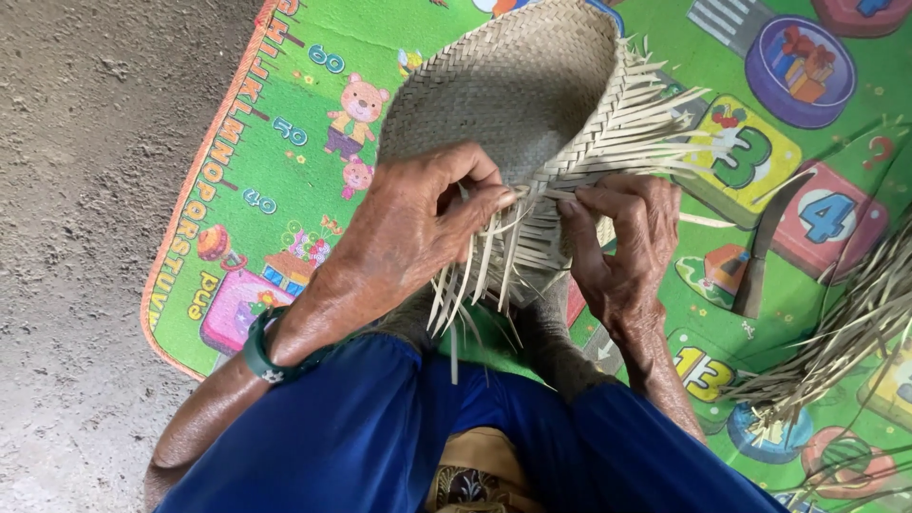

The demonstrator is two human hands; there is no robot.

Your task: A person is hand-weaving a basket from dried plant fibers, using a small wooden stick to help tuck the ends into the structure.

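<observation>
A half-woven basket [503, 85] of pale dried leaf strips stands between my knees, its open weave facing me. Loose strip ends [489, 271] hang down from its near edge and stick out to the right. My left hand [418, 218] pinches a few of these strips at the woven edge, thumb and fingers closed on them. My right hand [622, 242] holds the edge just to the right, fingertips pressed on a strip beside the left hand's. A green bracelet [258, 353] sits on my left wrist.
A green children's play mat [275, 171] with letters, numbers and cartoon pictures lies under the basket. A bundle of loose dried strips [845, 332] lies on the mat at right. Bare grey ground [85, 190] spreads to the left. My blue garment [399, 437] covers my legs.
</observation>
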